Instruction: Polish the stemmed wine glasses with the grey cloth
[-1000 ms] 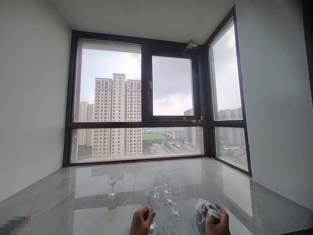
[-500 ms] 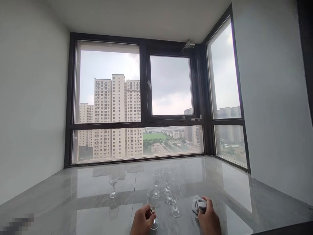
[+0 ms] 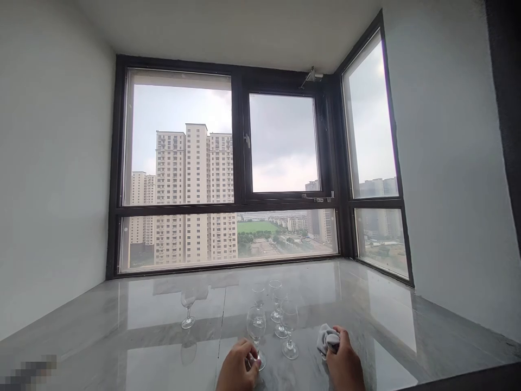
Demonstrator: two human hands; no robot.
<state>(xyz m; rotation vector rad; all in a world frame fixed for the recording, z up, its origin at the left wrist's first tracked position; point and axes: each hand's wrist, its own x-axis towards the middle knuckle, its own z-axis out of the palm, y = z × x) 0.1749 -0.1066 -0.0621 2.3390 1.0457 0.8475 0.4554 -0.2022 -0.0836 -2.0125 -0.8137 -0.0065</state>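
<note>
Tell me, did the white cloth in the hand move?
Yes. The crumpled white cloth in the right hand moved left and slightly up, closer to the nearest standing clear stemmed glass on the glossy grey marble counter.

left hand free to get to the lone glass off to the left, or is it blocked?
Probably yes, once it lets go. The left hand grips the stem of the nearest glass. The lone glass stands apart on the marble sill, with only bare surface between them. Whether it lies within arm's length is hard to tell.
</note>
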